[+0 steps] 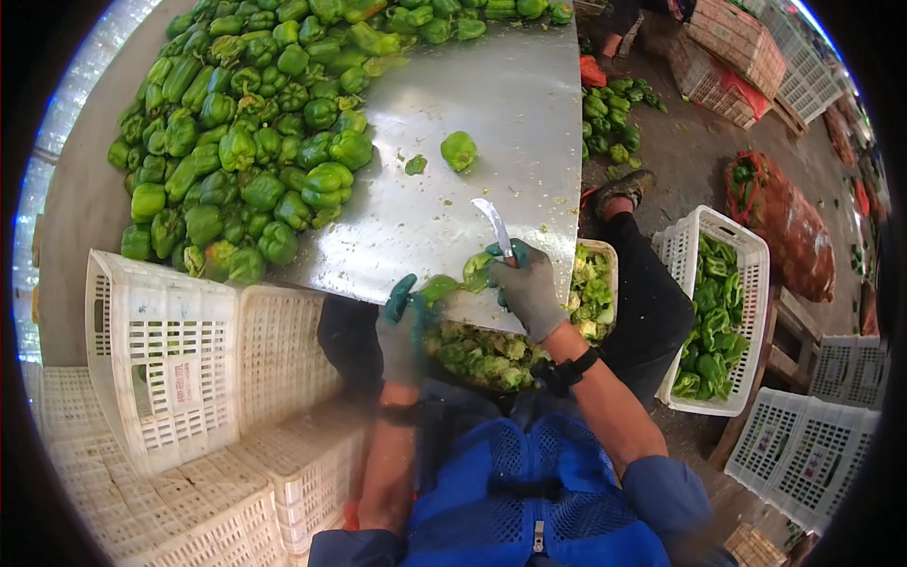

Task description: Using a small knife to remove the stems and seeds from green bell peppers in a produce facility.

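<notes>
My right hand, in a grey and green glove, grips a knife with a curved blade, its tip pointing away from me. A green pepper piece is against the fingers of that hand. My left hand, gloved and blurred, is at the near edge of the metal tabletop. Another green pepper piece lies beside its fingers; whether they hold it is unclear. Farther up the metal are one bell pepper and a small green scrap. Below the edge sits a heap of pepper trimmings.
A large pile of green bell peppers covers the table's left and far side. White plastic crates stand at my left. To the right are a tub of trimmings, a crate of cut peppers, and a red mesh sack.
</notes>
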